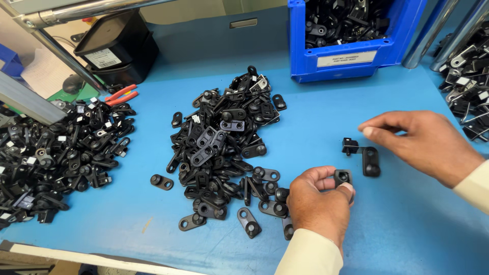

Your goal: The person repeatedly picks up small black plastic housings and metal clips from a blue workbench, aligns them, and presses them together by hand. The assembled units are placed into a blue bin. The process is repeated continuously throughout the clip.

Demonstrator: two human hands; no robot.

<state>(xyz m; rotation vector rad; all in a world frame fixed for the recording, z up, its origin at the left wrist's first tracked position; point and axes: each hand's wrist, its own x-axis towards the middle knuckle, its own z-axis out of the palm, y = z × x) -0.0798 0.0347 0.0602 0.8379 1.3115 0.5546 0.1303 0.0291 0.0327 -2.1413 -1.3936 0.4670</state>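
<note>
The left hand (318, 201) pinches a small black clip (343, 177) – the right hand (423, 142), grip open and empty, hovers beside another black part (364, 155) on the blue surface (407, 224).

An assembly workstation in a factory or workshop. A blue work surface (397, 224) carries loose heaps of identical small black plastic parts: one pile at centre (224, 147), another at left (56, 153). A blue parts bin (356, 56) with a label card stands at the far edge, filled with the same parts. Red-handled pliers (121, 94) and metal frame tubes (433, 30) complete the bench.
</note>
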